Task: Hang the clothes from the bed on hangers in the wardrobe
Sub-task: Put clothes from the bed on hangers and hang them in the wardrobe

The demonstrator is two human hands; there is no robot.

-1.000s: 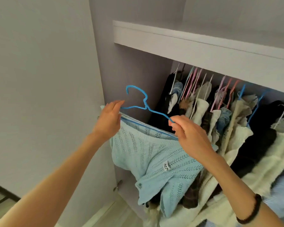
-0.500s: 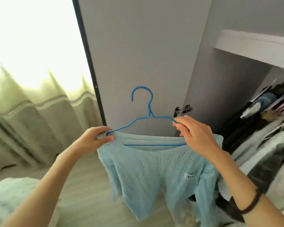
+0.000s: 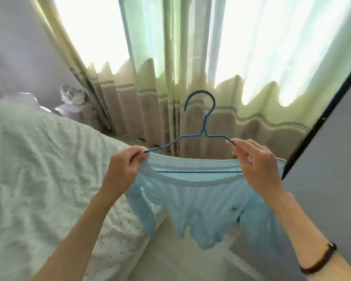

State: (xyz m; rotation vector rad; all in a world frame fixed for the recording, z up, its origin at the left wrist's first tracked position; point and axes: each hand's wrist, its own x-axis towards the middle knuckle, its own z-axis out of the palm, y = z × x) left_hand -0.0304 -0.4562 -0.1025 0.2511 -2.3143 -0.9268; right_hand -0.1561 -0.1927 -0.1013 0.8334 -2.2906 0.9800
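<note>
A light blue knitted sweater (image 3: 199, 205) hangs on a blue wire hanger (image 3: 203, 132), held up in front of me. My left hand (image 3: 124, 169) pinches the sweater's left shoulder together with the hanger's left end. My right hand (image 3: 255, 161) pinches the hanger's right arm and the sweater's right shoulder. The hanger's hook stands upright and free in the air. The bed (image 3: 39, 169) with its white cover lies at the left, below my left arm. The wardrobe's inside is out of view.
Pale curtains (image 3: 170, 88) over a bright window fill the background. The grey wardrobe door (image 3: 332, 169) with a dark edge stands at the right. A small white object (image 3: 71, 96) sits beyond the bed by the wall.
My view has swung left from the wardrobe rail to the window and bed. Both hands have carried the sweater on its hanger along, keeping their hold.
</note>
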